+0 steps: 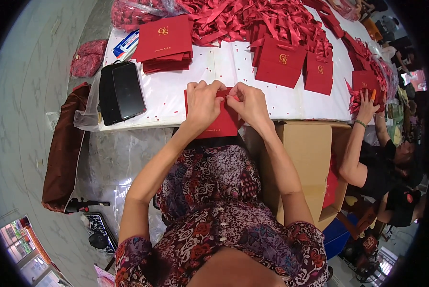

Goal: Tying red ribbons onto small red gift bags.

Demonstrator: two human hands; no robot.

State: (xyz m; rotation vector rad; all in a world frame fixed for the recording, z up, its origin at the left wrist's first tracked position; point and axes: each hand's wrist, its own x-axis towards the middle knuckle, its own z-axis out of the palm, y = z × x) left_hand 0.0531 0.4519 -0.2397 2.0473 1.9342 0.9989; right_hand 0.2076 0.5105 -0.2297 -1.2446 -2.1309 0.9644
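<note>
A flat red paper bag [223, 126] with small gold print lies at the table's near edge, its lower part reaching over toward my lap. My left hand [204, 104] covers its upper left side, fingers curled and closed on it. From the right, my right hand [251, 106] comes in with thumb and forefinger pinched over the bag's upper part. The fingertips of both hands almost meet there. Whatever sits in the right pinch, perhaps a ribbon end, is too small to make out.
Ahead are a stack of red bags [164, 40], more bags [281, 62] and a heap of red ribbons [224, 21]. A phone [130, 91] lies on a black pouch at left. An open cardboard box [303, 162] stands to the right, near another person's hand [366, 107].
</note>
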